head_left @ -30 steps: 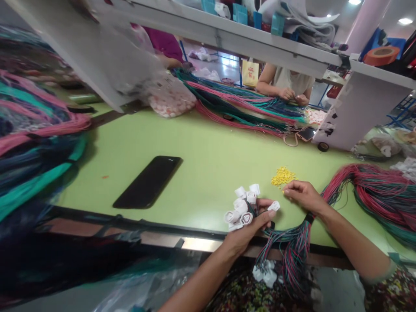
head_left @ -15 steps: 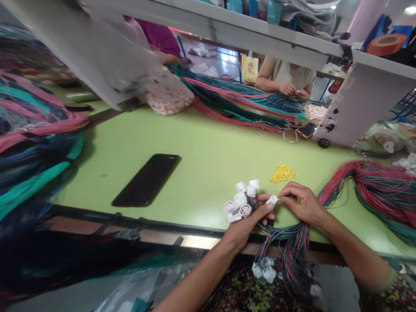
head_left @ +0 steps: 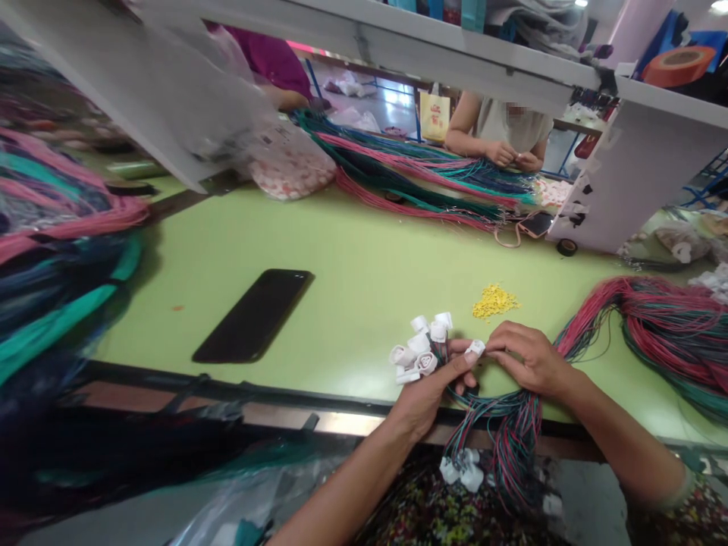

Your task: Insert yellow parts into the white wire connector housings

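My left hand (head_left: 435, 387) pinches a white plastic connector (head_left: 475, 348) between thumb and fingers. A cluster of more white connectors (head_left: 419, 345), joined to thin wires, sticks out beyond that hand to the left. Against the right end of the pinched connector, my right hand (head_left: 526, 356) has thumb and forefinger pressed together; whatever is between those fingertips is too small to make out. Green, red and dark wires (head_left: 515, 417) run below both hands and over the table edge. Several white connectors (head_left: 463, 469) hang from them above my lap. Small yellow pieces (head_left: 494, 301) lie heaped just past my hands.
A black phone (head_left: 254, 315) lies on the green table (head_left: 364, 258). Thick wire bundles (head_left: 654, 326) rest at right, with others (head_left: 62, 205) at left. Under the shelf (head_left: 398, 45), a co-worker's hands (head_left: 515, 157) are at more wires. A black tape roll (head_left: 567, 247) is near the upright panel.
The yellow bit seen at my right fingertips no longer shows, and those fingers sit closer against the connector. My left hand keeps its grip. The view has shifted slightly.
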`<state>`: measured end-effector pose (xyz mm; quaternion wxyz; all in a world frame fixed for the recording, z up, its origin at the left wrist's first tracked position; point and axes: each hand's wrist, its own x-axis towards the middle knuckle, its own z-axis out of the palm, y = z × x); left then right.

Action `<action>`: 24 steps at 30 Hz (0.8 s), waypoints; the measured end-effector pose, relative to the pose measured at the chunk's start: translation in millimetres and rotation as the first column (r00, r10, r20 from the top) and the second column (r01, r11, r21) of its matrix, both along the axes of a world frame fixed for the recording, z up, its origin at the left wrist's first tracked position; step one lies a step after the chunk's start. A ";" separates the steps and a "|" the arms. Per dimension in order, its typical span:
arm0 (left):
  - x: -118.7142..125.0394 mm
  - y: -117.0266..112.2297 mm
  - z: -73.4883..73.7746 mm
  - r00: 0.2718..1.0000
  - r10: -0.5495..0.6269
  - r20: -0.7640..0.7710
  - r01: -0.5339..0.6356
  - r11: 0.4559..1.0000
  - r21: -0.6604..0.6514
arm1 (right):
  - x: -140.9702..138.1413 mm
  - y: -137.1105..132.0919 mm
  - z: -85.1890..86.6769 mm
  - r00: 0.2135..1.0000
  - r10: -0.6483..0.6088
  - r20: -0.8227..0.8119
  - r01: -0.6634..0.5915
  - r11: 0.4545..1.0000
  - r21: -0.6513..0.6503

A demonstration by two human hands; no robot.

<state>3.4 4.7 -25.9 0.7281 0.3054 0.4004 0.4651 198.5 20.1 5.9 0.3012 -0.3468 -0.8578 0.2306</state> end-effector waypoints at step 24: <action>2.9 -6.1 -5.7 0.989 0.102 -0.106 -0.078 0.975 0.210 | -22.0 -24.4 6.0 0.912 -0.260 -0.318 0.255 0.965 -0.058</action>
